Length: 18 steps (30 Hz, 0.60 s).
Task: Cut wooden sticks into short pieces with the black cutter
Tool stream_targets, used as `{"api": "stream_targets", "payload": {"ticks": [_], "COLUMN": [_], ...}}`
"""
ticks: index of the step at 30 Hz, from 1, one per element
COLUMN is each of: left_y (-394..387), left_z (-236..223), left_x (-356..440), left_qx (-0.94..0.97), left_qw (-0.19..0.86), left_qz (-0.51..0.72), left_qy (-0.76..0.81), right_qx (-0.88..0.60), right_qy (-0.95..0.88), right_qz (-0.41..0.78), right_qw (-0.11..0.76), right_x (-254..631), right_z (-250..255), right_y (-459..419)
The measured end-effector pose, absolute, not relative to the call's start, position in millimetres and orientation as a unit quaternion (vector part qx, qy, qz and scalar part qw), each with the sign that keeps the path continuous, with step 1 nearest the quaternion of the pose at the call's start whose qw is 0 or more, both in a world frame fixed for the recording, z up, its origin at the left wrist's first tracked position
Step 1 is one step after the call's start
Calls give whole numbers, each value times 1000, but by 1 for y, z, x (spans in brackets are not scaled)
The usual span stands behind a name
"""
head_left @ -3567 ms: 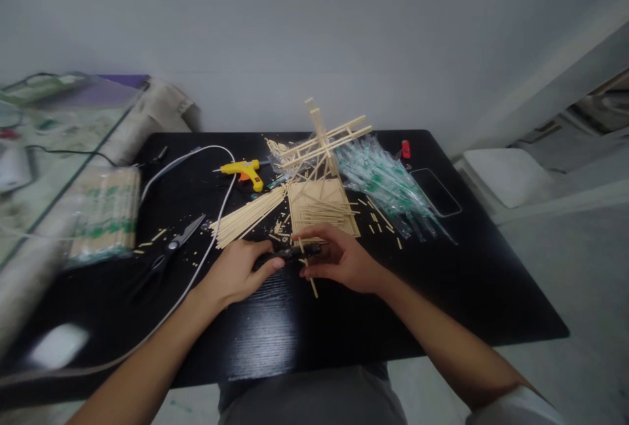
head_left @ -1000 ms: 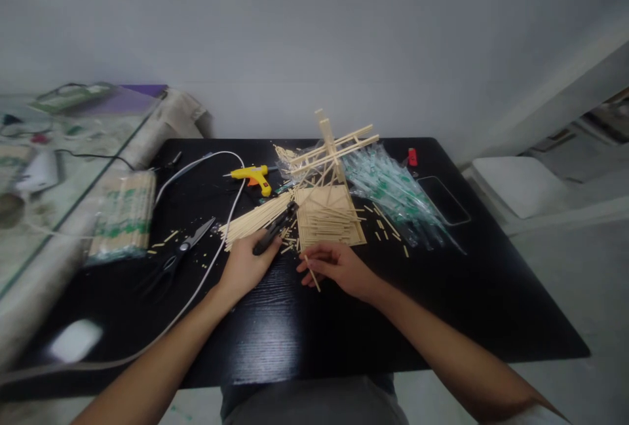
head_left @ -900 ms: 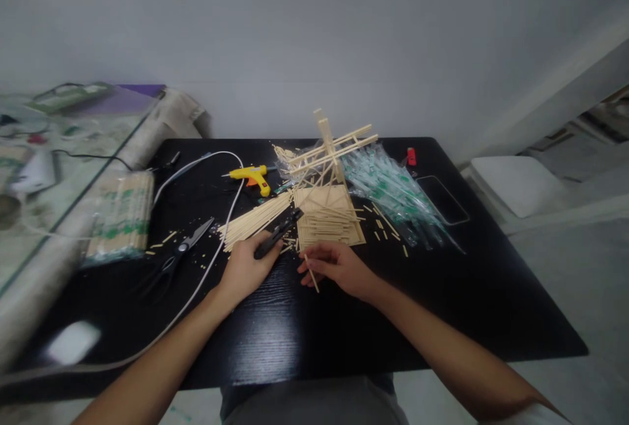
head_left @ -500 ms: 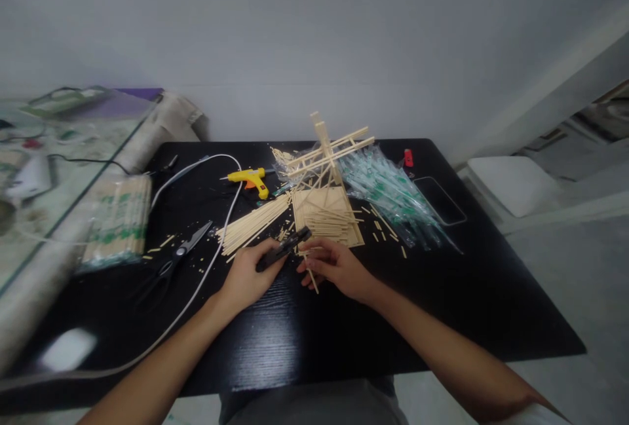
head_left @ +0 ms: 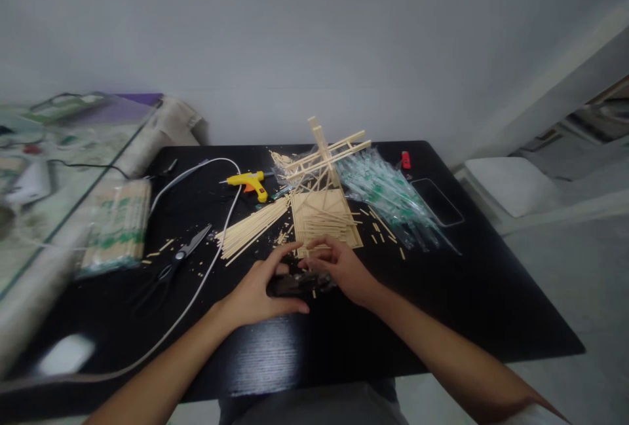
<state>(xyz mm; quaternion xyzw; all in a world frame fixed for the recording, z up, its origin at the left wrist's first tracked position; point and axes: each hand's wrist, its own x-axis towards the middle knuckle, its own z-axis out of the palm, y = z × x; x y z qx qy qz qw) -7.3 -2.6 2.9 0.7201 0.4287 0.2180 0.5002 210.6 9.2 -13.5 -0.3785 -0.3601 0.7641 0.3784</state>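
My left hand [head_left: 260, 287] holds a black pliers-like tool [head_left: 292, 284], with its thumb and forefinger spread wide around it. The tool's front end reaches across to my right hand [head_left: 341, 271], and its jaws are too dark to make out. My right hand is closed with bent fingers on a thin wooden stick [head_left: 314, 294], of which only a short end shows below the tool. Just beyond the hands lies a flat wooden stick panel [head_left: 327, 209] with loose sticks on it. Behind that rises a frame of glued sticks [head_left: 324, 153].
Left of the panel are a fan of loose sticks [head_left: 253, 228], a yellow glue gun [head_left: 250, 183], black scissors [head_left: 177, 261] and a white cable [head_left: 209, 277]. Green-printed wrappers [head_left: 388, 189] and a phone-like dark slab [head_left: 437, 201] lie right. Packed chopsticks [head_left: 116, 222] sit far left.
My left hand has turned and opened its fingers wider, swinging the tool level and nearer to me. The tool now crosses the stick at my right hand, which has barely moved.
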Motion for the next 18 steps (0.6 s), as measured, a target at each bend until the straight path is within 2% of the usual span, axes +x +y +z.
{"api": "stream_targets", "payload": {"ticks": [5, 14, 18], "left_y": [-5, -6, -5], "left_z": [0, 1, 2], "left_x": [-5, -5, -6], "left_qx": [751, 769, 780], "left_qw": [455, 447, 422], "left_qz": [194, 192, 193], "left_qy": [437, 415, 420], "right_qx": [-386, -377, -386], "right_qy": [-355, -371, -415], "right_qz": [762, 762, 749], "right_qw": [379, 374, 343], "right_x": [209, 207, 209], "right_z": [-7, -11, -14], "right_y": [8, 5, 7]}}
